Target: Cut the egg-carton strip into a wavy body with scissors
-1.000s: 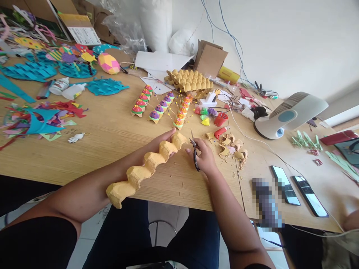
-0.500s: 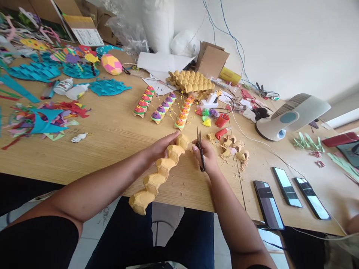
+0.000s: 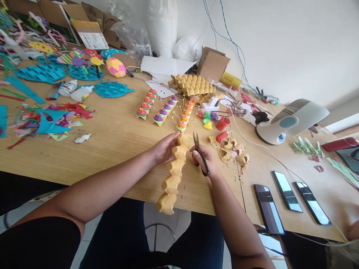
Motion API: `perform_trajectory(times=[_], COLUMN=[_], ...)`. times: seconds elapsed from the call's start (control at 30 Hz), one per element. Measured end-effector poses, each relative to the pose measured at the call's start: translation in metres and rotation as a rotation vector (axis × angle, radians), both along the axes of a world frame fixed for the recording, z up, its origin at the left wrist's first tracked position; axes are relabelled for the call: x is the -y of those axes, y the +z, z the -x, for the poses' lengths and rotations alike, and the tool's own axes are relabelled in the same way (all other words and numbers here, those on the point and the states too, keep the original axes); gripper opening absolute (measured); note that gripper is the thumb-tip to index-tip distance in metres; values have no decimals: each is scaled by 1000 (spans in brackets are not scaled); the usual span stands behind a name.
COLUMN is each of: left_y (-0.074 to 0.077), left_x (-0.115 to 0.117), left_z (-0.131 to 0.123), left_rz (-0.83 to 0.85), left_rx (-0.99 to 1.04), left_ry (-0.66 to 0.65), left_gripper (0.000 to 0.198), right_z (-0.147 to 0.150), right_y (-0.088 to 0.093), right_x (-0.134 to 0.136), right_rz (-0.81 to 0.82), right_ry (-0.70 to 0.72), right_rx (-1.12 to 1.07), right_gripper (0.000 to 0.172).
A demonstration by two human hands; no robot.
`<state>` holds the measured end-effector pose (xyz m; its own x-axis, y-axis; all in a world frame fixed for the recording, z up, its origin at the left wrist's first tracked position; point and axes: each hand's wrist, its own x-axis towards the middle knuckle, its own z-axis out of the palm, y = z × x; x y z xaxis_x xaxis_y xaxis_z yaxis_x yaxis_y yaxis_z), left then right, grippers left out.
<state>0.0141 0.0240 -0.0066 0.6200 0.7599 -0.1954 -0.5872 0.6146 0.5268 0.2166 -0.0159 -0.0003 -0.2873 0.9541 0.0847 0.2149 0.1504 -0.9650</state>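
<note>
A yellow strip of egg carton cups (image 3: 173, 175) hangs from my left hand (image 3: 166, 147), which grips it near its far end. Its near end reaches past the table's front edge. My right hand (image 3: 206, 158) is closed round a pair of dark scissors (image 3: 200, 151), blades pointing away from me and slightly parted, apart from the strip's upper cups. Beyond the hands stand painted egg carton caterpillars: a red one (image 3: 146, 104), a purple one (image 3: 165, 111) and an orange one (image 3: 185, 115) with yellow-tipped pins.
Cut carton scraps (image 3: 231, 149) lie right of my hands, near a red cup (image 3: 223, 123). A whole egg tray (image 3: 193, 85) sits at the back. Three phones, one a dark phone (image 3: 269, 208), and a small fan (image 3: 290, 119) are at right. Paper scraps (image 3: 52, 120) cover the left.
The carton strip has swung so its near end points more straight toward me, further right. The scissors have turned slightly in my right hand, tips moving left. My view has shifted a little.
</note>
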Motion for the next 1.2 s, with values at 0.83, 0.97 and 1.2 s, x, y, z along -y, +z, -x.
perform_trajectory(times=[0.83,0.97,1.2], left_y=[-9,-7,-9], left_x=[-1,-1,-3], left_z=[-3,-3,-2], left_rz=[-35,-13,27], left_rx=[-32,-33,-29], left_ry=[-120,-100,-78], left_gripper=[37,38,39], right_z=[-2,-2,-3], right_y=[-12,-13,-10], right_x=[-5,-6,-6], right_rz=[110,99,61], right_ry=[-3,-10,-49], right_rx=[-128,-121,-151], right_gripper=[55,54,45])
